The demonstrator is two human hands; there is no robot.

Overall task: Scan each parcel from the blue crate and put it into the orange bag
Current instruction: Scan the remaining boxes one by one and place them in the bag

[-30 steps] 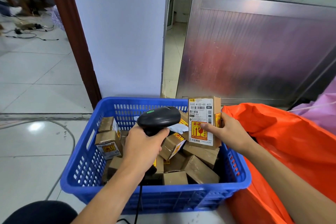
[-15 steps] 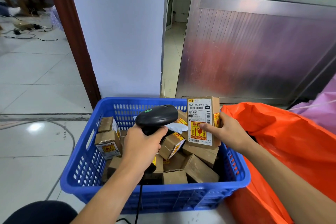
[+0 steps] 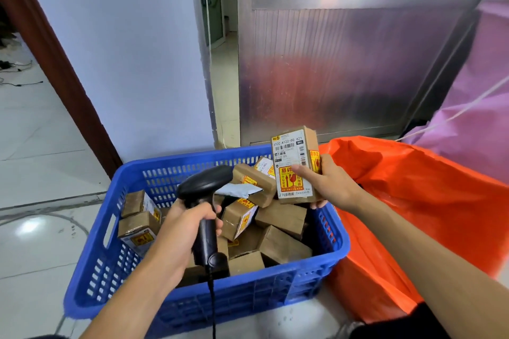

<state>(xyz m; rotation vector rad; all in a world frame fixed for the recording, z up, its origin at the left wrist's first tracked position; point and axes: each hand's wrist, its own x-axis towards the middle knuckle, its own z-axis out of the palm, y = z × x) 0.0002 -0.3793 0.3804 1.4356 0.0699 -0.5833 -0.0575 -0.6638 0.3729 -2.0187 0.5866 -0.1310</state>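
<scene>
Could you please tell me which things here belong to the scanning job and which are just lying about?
Job in hand:
blue plastic crate of brown cardboard parcels
labelled cardboard parcel, gripped by the right hand
black handheld scanner, gripped by the left hand
orange plastic bag

Lying about:
purple plastic sheeting
loose black cables on the floor
ribbed metal door panel

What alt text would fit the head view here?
The right hand holds a labelled parcel above the blue crate of brown boxes while the left hand grips a black scanner. An orange bag sits right of the crate.
</scene>
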